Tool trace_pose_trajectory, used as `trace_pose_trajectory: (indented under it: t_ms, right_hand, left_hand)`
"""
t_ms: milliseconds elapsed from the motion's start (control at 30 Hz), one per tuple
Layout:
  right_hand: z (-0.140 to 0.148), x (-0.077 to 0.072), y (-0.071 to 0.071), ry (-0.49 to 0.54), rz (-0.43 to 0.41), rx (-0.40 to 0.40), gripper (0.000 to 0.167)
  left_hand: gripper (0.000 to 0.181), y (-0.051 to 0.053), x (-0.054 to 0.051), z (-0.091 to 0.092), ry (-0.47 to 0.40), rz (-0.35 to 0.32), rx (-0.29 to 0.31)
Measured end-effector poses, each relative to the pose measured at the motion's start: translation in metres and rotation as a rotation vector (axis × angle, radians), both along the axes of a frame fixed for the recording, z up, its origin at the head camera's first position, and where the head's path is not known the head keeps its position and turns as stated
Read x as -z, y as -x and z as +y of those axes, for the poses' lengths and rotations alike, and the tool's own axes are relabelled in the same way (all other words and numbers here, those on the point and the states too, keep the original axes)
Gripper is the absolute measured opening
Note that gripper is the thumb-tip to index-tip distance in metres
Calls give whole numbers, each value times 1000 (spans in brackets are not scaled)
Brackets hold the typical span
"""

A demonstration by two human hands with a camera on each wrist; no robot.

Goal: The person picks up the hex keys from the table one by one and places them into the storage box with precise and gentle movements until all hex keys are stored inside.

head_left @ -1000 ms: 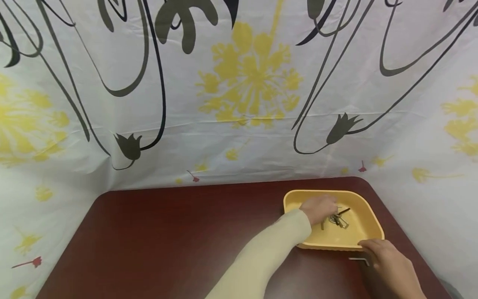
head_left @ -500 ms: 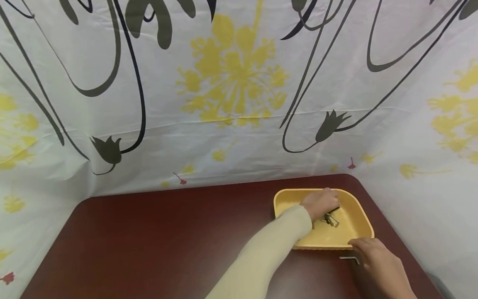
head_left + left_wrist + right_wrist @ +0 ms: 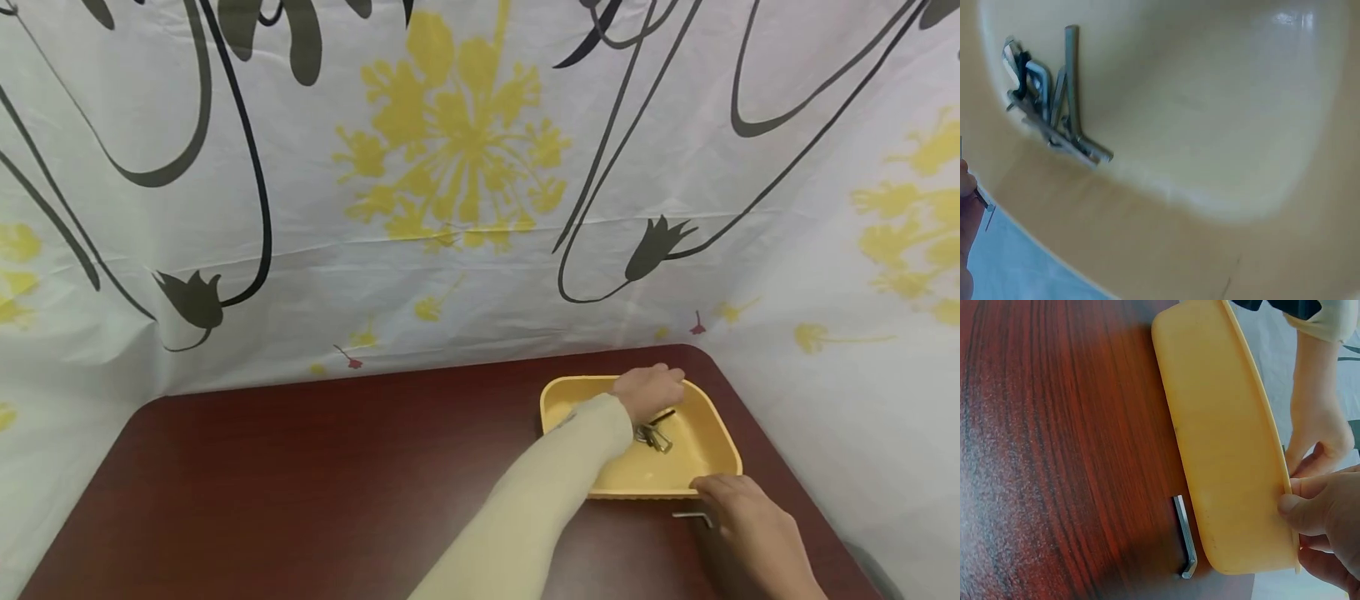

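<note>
The yellow tray [image 3: 637, 479] sits at the table's right side. My left hand [image 3: 648, 392] reaches over the tray near its far rim, its fingers curled. At the edge of the left wrist view, this hand [image 3: 966, 219] pinches what looks like a small dark hex key [image 3: 984, 200], mostly hidden by the fingers. Several metal hex keys [image 3: 1060, 100] lie in a loose pile on the tray floor. My right hand [image 3: 750, 525] pinches the near rim, the thumb [image 3: 1300, 512] on the outer wall. Another hex key [image 3: 1184, 537] lies on the table beside the tray.
The dark red-brown table [image 3: 337, 483] extends to the left of the tray. Patterned white fabric [image 3: 450, 275] hangs behind the table and along its sides.
My left hand has moved away from the hex key pile toward the tray's far rim. The right hand keeps its hold on the near rim. The head view has shifted slightly.
</note>
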State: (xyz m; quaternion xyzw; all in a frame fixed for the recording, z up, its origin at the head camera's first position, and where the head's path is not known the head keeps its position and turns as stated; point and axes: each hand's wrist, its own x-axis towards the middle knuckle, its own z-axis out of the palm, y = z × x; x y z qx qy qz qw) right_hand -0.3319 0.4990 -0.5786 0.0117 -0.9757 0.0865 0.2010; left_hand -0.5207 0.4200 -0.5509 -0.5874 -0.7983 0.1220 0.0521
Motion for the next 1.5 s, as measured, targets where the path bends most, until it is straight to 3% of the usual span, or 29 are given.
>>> trace_pose_trajectory:
  t_ms: [100, 233, 333, 533, 633, 1100, 1367, 1500]
  right_hand:
    - [-2, 2, -1, 0, 35, -5, 25]
    - [-3, 3, 0, -13, 61, -26, 22]
    - [-2, 2, 1, -15, 60, -26, 21]
    - [1, 1, 0, -22, 46, -15, 23]
    - [1, 0, 0, -25, 46, -16, 24]
    - [-2, -3, 0, -23, 25, -7, 22]
    - [-2, -4, 0, -22, 22, -9, 22]
    - [-2, -4, 0, -17, 10, -3, 21]
  left_hand:
    - [22, -3, 8, 3, 10, -48, 3]
    - [20, -2, 19, 5, 30, 17, 12]
    - [19, -2, 26, 6, 36, 25, 8]
    - [15, -1, 36, 10, 35, -148, -45]
    - [13, -2, 39, 11, 49, -185, -64]
    - [16, -4, 40, 9, 19, -176, -9]
    - [18, -6, 33, 5, -6, -180, -3]
    - [14, -4, 29, 5, 0, -133, 12]
